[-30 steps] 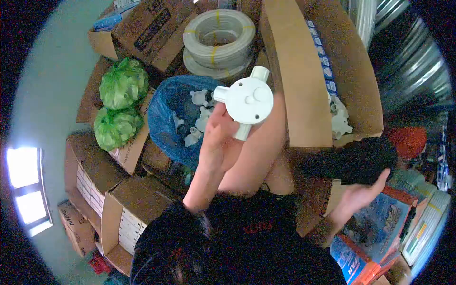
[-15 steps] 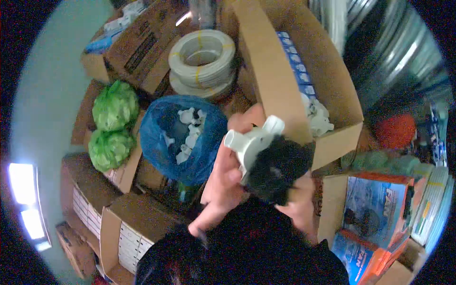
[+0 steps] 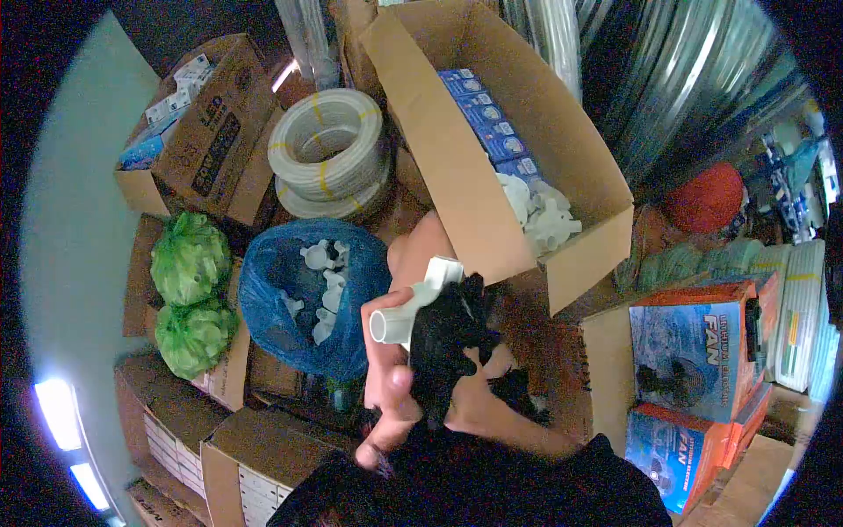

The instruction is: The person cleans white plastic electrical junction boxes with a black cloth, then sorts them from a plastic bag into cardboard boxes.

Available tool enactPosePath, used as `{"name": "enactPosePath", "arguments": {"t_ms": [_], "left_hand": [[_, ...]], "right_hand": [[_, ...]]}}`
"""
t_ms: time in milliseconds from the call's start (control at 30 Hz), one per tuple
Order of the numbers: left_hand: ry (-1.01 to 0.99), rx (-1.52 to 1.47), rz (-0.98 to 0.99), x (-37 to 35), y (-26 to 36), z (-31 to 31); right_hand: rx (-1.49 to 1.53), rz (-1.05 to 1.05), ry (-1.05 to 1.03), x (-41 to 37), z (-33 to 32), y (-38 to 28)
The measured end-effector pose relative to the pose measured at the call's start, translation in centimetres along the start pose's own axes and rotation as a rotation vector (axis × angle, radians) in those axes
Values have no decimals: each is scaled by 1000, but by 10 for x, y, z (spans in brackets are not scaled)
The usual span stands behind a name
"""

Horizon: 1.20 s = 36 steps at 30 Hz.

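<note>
Left hand [image 3: 381, 373] clamped on fitting [image 3: 406, 316], right hand [image 3: 475, 401] on black cloth [image 3: 437, 338], close together | Change: cloth, well apart 1 s ago, now touches fitting, whose round face has left view | Meaning: handling is 2-handed | Fitting: right of blue bag [image 3: 256, 294] in view

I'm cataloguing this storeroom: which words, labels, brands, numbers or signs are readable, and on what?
"FAN" on the upper orange box; its smaller print is blurred.
"FAN" on the lower orange box.
"LED", apparently, on the brown carton at upper left; its other print is blurred.
Too small to read: print on the blue boxes.
</note>
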<state>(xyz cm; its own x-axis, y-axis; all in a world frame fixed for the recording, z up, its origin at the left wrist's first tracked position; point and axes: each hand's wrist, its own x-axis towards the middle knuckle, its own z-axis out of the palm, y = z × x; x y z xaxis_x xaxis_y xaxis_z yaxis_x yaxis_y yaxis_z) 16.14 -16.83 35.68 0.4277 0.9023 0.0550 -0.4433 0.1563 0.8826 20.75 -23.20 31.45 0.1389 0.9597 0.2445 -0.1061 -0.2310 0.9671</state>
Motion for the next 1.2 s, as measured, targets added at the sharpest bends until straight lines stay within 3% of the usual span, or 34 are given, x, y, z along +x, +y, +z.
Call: {"name": "enactPosePath", "arguments": {"t_ms": [33, 100, 167, 233, 300, 333, 367, 433, 533, 600, 667, 767, 800, 900, 967, 1067, 1200], "left_hand": [[-52, 14, 22, -1, -5, -4], [-62, 12, 90, -4, -4, -3], [-79, 10, 163, -3, 5, 6], [-101, 5, 238, -2, 10, 13], [-85, 103, 234, 3, 6, 0], [-43, 89, 267, 7, 11, 3], [-22, -17, 167, 8, 21, 10], [19, 6, 222, 3, 9, 8], [-21, 318, 250, -11, 1, 2], [-59, 469, 191, -19, 4, 7], [-19, 489, 285, -17, 2, 8], [85, 404, 210, -4, 17, 15], [64, 288, 158, -2, 15, 19], [-22, 419, 223, -2, 11, 14], [-166, 436, 128, -18, 7, 7], [-250, 392, 217, -25, -5, 4], [40, 323, 162, -10, 5, 17]], "right_hand": [[953, 23, -182, -4, 11, 7], [2274, 199, -454, 4, 22, 23], [2978, 586, -623, 19, 29, 35], [3295, 642, -819, 21, 30, 49], [3212, 267, -1037, 13, 26, 62], [3272, 425, -1264, 8, 19, 61], [3303, 596, -1505, 3, 9, 59], [3200, 794, -1686, -5, 6, 42], [2968, 798, -1393, -24, 37, -30], [2967, 782, -1126, -11, 47, -19], [2996, 775, -1023, -5, 42, -5], [3112, 694, -1031, -10, 8, 19], [3137, 672, -1054, -12, 3, 22], [3061, 752, -1062, -16, 19, 9], [2956, 826, -1036, -17, 42, -8], [2913, 850, -952, -10, 53, -5], [3057, 737, -936, -14, 14, 20]]}}
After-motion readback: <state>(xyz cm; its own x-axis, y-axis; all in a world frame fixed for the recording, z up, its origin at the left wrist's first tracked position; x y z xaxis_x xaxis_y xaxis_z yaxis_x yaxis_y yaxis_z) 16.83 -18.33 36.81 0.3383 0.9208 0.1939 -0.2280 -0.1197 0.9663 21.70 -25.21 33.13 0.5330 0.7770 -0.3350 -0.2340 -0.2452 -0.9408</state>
